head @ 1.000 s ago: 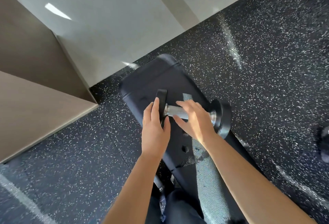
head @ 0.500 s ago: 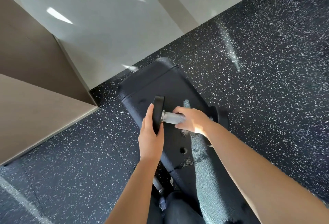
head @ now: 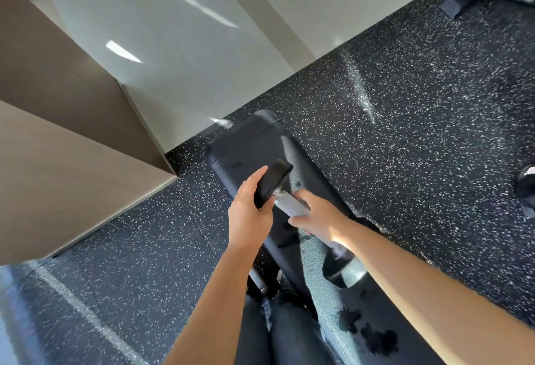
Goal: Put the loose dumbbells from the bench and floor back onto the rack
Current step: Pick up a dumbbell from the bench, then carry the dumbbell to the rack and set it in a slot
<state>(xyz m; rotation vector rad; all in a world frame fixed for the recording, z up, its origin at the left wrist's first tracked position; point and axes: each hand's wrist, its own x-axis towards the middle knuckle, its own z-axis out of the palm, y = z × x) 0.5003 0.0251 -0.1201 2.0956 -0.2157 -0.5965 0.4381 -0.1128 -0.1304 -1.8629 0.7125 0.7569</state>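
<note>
We've got the dumbbell (head: 289, 205) here: black heads, bright chrome handle, tilted over the dark bench (head: 246, 144) with its far head high and its near head low and blurred. Our left hand (head: 249, 214) grips the far head; our right hand (head: 318, 217) wraps the handle. Out on the speckled floor (head: 405, 133), a second dumbbell (head: 528, 183) sits cut off at the right edge.

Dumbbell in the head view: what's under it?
The black bench pad lies under the dumbbell, which the left hand and right hand hold. The right hand and forearm cover the pad beneath the handle; contact cannot be judged.
</note>
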